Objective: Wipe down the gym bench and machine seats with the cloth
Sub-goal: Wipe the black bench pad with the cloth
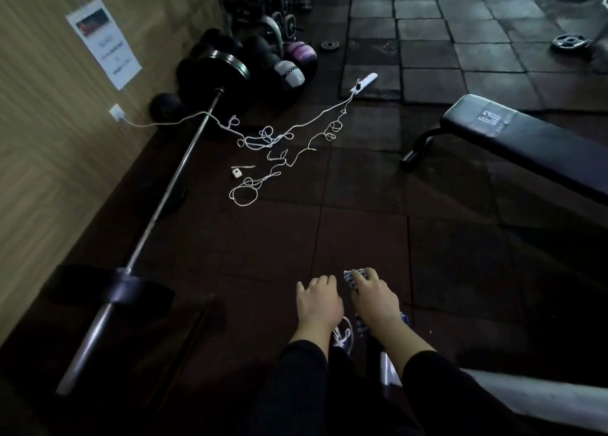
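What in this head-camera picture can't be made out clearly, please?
- Cloth: mostly hidden under the right hand; its size is unclear.
- Bench: far end cut off by the right edge.
- Wall notice: text too blurred to read.
- Left hand: its fingertips curl out of sight.

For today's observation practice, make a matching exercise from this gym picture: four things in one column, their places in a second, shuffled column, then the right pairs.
Things:
1. cloth
2. barbell
3. bench
4. power strip

Places:
A. along the wooden wall
B. on the edge of the far mat
C. gripped by the right hand
D. at the right, on the floor

Pairs: 1-C, 2-A, 3-D, 4-B
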A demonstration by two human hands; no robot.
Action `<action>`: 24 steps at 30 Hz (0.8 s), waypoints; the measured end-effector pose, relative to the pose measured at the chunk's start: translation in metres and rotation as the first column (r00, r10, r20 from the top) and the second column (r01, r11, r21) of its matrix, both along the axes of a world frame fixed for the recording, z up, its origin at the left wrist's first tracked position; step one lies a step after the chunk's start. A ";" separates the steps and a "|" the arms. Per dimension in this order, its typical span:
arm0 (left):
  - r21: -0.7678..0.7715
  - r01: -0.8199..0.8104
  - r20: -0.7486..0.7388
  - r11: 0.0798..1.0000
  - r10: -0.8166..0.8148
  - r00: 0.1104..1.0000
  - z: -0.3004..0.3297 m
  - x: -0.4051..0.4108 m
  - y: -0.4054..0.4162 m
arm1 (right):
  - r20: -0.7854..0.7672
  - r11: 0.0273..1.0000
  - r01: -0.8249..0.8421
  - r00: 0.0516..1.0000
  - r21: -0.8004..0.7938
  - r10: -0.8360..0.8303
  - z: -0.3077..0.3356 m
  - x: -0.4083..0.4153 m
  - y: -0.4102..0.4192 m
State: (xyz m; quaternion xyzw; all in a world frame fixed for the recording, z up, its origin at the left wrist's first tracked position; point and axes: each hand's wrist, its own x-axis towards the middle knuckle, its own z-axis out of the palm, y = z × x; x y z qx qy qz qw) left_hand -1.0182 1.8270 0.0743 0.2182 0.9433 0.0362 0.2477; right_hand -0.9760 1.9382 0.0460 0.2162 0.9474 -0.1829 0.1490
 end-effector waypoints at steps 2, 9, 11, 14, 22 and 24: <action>-0.003 0.031 -0.013 1.000 -0.031 0.999 0.000 -0.045 0.021 | -0.001 1.000 0.017 1.000 -0.002 -0.017 -0.002 -0.041 0.021; 0.010 0.117 -0.061 0.993 -0.116 0.991 0.021 -0.181 0.114 | -0.035 0.994 0.101 0.994 0.033 -0.099 0.012 -0.163 0.105; 0.014 0.151 -0.070 0.988 -0.150 0.986 0.027 -0.211 0.141 | -0.030 0.988 0.149 0.989 0.029 -0.148 0.019 -0.189 0.130; 0.006 0.217 -0.071 0.976 -0.216 0.974 0.031 -0.254 0.179 | -0.036 0.977 0.210 0.977 0.023 -0.210 0.023 -0.225 0.165; -0.032 0.479 -0.066 0.877 -0.480 0.875 0.031 -0.372 0.308 | -0.043 0.884 0.466 0.885 0.030 -0.464 0.023 -0.315 0.272; -0.038 0.553 -0.059 0.833 -0.554 0.830 0.033 -0.392 0.344 | -0.049 0.842 0.540 0.841 0.016 -0.539 0.025 -0.326 0.296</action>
